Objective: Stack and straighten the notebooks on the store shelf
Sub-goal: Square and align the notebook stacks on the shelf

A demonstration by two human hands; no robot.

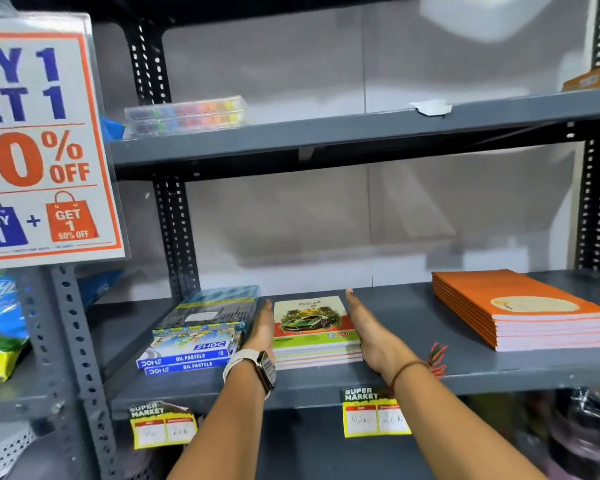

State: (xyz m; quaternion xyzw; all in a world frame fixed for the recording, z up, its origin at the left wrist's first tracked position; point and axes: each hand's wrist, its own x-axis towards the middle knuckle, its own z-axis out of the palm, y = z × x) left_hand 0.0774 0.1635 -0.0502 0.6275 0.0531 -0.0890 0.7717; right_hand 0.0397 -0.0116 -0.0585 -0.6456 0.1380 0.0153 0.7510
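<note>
On the middle shelf (413, 306), near its front edge, lies a small stack of notebooks with a green car on the top cover (314, 327). The left hand (262, 329) and the right hand (368, 329) stand one at each side of this stack, palms turned inward, fingers (352, 303) straight and together; they press flat against the sides and grasp nothing. The step in hand seems to be squaring the pile. To do it well, both palms should push evenly, so that the lower notebooks, which stick out a little at the front, come in line. Then the front edges want a light tap backward. The oil pastel boxes (187, 358) lie just beside the left hand, so that hand should not push outward. A taller orange stack (520, 306) rests well apart to the right.
</note>
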